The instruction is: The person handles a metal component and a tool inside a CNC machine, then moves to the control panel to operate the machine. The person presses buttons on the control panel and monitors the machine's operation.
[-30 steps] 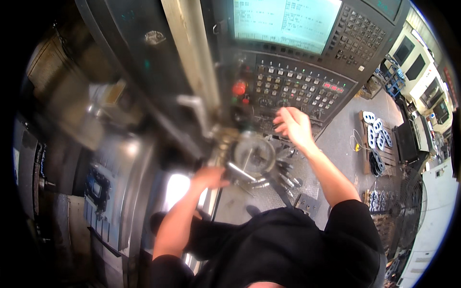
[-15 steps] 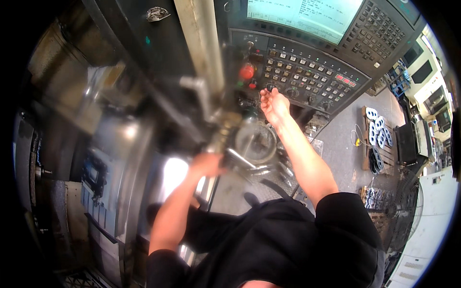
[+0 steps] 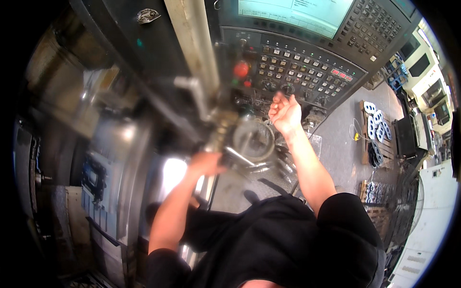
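Note:
My right hand is raised at the lower edge of a machine's control panel. Its fingers are loosely curled and apart, with nothing seen between them. The fingertips are just below a round dial; whether they touch it I cannot tell. Another dial sits to the left, and a red mushroom-shaped button farther left. My left hand is low at the left, beside a blurred brass-coloured fitting. Its fingers are smeared, so any grip is hidden.
A lit screen and a keypad top the panel. Below is a round, cloudy container among metal tools. To the left stands a machine with a metal handle. At the right, a pallet bears several flat metal parts.
My right hand has drawn back from the left dial, moving right and down, and its fingers have loosened. My left hand has stayed in place. The view has shifted slightly.

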Action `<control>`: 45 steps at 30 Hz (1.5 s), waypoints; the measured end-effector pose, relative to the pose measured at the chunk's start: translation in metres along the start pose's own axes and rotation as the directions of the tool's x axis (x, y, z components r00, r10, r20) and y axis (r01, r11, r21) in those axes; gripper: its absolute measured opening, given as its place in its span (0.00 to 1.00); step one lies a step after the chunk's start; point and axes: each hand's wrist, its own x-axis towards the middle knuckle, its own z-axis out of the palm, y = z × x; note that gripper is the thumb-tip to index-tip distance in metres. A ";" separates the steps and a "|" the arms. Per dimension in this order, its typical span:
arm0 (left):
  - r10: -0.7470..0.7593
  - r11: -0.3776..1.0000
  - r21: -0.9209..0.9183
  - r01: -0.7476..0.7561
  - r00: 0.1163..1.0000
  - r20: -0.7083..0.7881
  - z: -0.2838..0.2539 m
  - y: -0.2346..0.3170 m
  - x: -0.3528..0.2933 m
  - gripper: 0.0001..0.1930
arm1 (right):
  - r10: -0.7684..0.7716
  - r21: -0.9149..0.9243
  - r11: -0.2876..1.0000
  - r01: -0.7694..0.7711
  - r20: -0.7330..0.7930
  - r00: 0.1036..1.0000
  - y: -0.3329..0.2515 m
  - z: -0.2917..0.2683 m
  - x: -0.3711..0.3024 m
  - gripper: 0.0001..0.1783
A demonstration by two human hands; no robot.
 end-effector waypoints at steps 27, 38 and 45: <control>0.003 0.999 -0.034 -0.005 0.999 -0.039 0.005 -0.007 -0.001 0.32 | -0.096 -0.510 -0.630 0.586 0.799 0.593 0.080 0.043 -0.028 0.37; -0.032 0.997 -0.068 0.026 0.997 -0.074 -0.004 -0.010 -0.011 0.32 | -0.008 -0.466 -0.806 0.364 0.625 0.781 0.098 0.072 -0.001 0.43; -0.016 0.997 -0.073 0.010 0.996 -0.087 -0.002 -0.013 -0.011 0.32 | 0.001 -0.438 -0.828 0.349 0.621 0.783 0.098 0.073 0.001 0.44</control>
